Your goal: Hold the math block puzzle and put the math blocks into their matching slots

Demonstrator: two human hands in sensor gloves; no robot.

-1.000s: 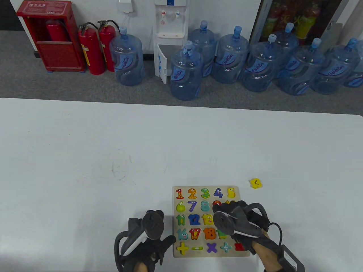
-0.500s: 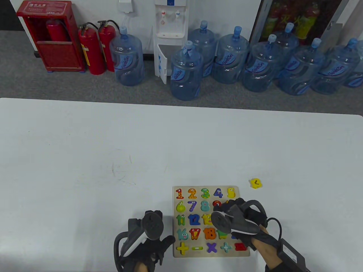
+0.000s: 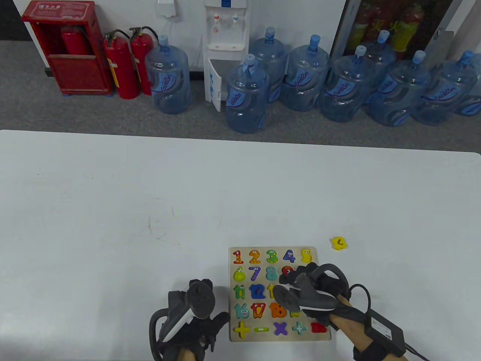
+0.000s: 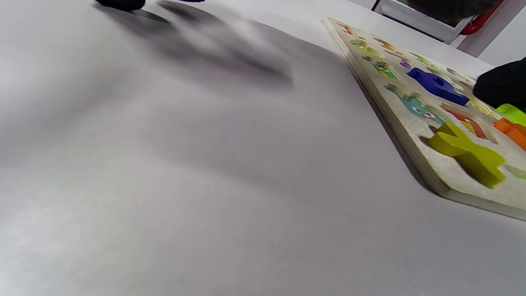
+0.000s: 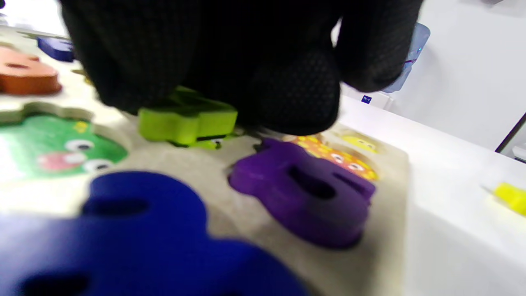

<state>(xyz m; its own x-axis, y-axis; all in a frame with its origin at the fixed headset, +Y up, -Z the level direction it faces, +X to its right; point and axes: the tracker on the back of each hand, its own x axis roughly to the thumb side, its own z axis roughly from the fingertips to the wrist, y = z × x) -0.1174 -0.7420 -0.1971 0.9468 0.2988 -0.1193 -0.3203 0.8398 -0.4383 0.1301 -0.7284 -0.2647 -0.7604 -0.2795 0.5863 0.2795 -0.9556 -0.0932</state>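
water jugs [image 3: 247,98] | dispenser [image 3: 226,45] | fire extinguishers [image 3: 121,65] | red cabinet [image 3: 64,47] | white table [image 3: 112,195]

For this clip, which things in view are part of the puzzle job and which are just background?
Part of the job:
- puzzle board, with most number and sign blocks in it
- lime green block under the right hand
- loose yellow block on the table, beside the board
- left hand at the board's left edge

Just background:
- water jugs
- fire extinguishers
- water dispenser
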